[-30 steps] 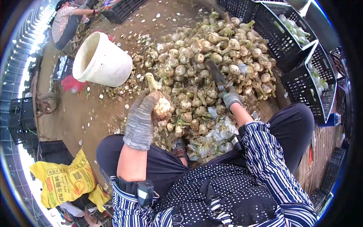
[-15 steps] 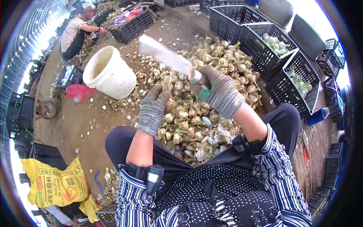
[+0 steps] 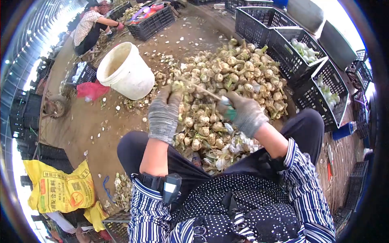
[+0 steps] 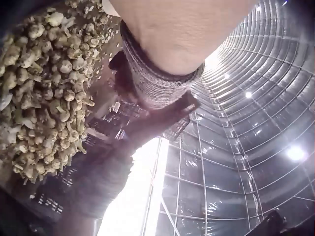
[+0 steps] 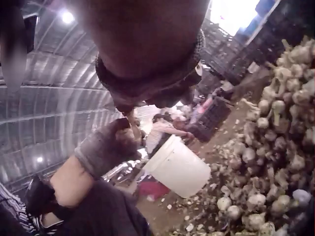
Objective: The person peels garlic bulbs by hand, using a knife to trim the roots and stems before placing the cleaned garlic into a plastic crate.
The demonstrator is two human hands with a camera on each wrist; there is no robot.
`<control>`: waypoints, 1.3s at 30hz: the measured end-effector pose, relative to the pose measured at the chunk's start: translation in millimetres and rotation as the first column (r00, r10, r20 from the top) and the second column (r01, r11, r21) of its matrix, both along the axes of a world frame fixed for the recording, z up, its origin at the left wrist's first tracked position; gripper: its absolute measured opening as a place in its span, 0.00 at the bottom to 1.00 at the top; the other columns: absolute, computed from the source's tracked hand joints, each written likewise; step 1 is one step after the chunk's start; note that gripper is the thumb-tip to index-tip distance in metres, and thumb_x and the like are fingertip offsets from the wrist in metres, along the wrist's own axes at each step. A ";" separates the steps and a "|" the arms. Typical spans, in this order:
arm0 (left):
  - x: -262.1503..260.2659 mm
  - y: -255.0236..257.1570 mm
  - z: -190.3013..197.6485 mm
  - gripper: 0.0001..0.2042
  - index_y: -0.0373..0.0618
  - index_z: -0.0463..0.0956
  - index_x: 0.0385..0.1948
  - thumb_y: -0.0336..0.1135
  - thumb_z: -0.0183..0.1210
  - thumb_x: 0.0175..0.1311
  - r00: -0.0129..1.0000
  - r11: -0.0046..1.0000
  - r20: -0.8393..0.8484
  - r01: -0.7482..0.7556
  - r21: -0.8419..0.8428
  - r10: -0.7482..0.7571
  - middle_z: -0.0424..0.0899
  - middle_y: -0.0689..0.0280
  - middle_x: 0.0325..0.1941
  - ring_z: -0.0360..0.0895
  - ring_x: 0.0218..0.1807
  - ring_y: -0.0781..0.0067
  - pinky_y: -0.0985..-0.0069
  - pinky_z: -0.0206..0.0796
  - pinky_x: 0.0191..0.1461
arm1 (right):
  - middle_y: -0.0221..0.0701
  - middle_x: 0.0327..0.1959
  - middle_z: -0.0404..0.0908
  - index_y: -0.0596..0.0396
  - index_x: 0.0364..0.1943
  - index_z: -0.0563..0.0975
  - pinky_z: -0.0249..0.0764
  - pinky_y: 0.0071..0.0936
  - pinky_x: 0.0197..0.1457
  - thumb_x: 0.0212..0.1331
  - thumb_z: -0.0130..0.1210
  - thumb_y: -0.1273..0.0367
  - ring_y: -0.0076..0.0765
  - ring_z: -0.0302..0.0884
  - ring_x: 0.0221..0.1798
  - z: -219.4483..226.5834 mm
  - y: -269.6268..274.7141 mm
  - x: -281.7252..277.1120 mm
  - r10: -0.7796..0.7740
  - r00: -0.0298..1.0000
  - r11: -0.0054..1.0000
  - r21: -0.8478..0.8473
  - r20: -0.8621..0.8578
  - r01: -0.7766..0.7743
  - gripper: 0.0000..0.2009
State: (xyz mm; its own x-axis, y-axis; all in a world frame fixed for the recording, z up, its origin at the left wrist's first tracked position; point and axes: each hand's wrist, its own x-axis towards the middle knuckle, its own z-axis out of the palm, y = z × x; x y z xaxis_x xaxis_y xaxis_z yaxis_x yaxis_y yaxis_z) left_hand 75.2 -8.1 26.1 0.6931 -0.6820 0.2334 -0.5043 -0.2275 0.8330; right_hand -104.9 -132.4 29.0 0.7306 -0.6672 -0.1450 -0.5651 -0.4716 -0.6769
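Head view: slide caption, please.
Gloved left hand holds a bulb, right hand a knife, at a heap of bulbs.

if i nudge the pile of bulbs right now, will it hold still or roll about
The pile of bulbs will probably shift and spill a little, since it looks loosely heaped with nothing binding it. Loose ones may roll, being rounded, though likely in short, wobbly turns because many are stemmed. Their dirty, dull surfaces suggest they won't be very slippery.

A heap of tan, round bulbs (image 3: 247,73) lies before the person's dark-trousered knees (image 3: 306,125). Left of it stands a white, tapered plastic bucket (image 3: 133,77), with a red, crumpled plastic bag (image 3: 91,91) at its left. Right of the heap are black, perforated plastic crates (image 3: 311,103), two holding white, round bulbs (image 3: 327,92).
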 end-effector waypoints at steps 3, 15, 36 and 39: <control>22.3 -0.2 -14.4 0.09 0.42 0.77 0.39 0.34 0.57 0.59 0.891 0.993 0.444 -0.056 -0.106 0.098 0.77 0.62 0.34 0.73 0.28 0.75 0.77 0.67 0.33 | 0.38 0.26 0.77 0.55 0.36 0.73 0.69 0.32 0.36 0.58 0.52 0.54 0.34 0.75 0.31 -21.5 -6.7 -20.0 -0.045 0.992 0.999 0.020 0.121 0.043 0.17; -11.2 -32.1 -12.5 0.08 0.42 0.74 0.32 0.33 0.61 0.53 0.348 0.878 -0.842 -0.095 -0.468 -0.412 0.80 0.61 0.30 0.79 0.30 0.71 0.79 0.75 0.29 | 0.34 0.26 0.76 0.52 0.54 0.68 0.72 0.29 0.34 0.51 0.59 0.62 0.31 0.75 0.28 2.2 -1.0 -33.9 -0.038 0.901 0.997 -0.046 0.433 0.065 0.25; -25.9 -54.4 -49.4 0.23 0.43 0.64 0.50 0.32 0.62 0.53 0.491 0.691 -0.506 0.629 -0.357 -0.709 0.74 0.61 0.48 0.73 0.49 0.74 0.73 0.70 0.53 | 0.33 0.27 0.75 0.50 0.44 0.72 0.71 0.35 0.28 0.51 0.51 0.66 0.39 0.76 0.28 9.3 1.2 -46.0 0.237 0.964 0.708 -0.701 0.117 -0.089 0.14; -31.2 -43.8 -57.0 0.23 0.42 0.64 0.48 0.31 0.64 0.51 0.730 0.760 -0.235 0.563 -0.326 -0.642 0.76 0.63 0.44 0.75 0.43 0.74 0.76 0.72 0.48 | 0.31 0.27 0.74 0.50 0.44 0.72 0.69 0.34 0.25 0.50 0.50 0.66 0.36 0.76 0.27 6.1 5.9 -46.4 0.298 0.953 0.638 -0.753 0.047 -0.162 0.15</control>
State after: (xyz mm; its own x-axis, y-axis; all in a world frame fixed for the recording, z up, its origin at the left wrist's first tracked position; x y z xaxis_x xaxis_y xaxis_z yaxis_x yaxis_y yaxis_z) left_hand 43.9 -51.9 -30.9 0.2128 -0.9382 0.2730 -0.1736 0.2387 0.9555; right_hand -151.3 -126.5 35.1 0.8416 -0.3110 0.4416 -0.2903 -0.9499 -0.1157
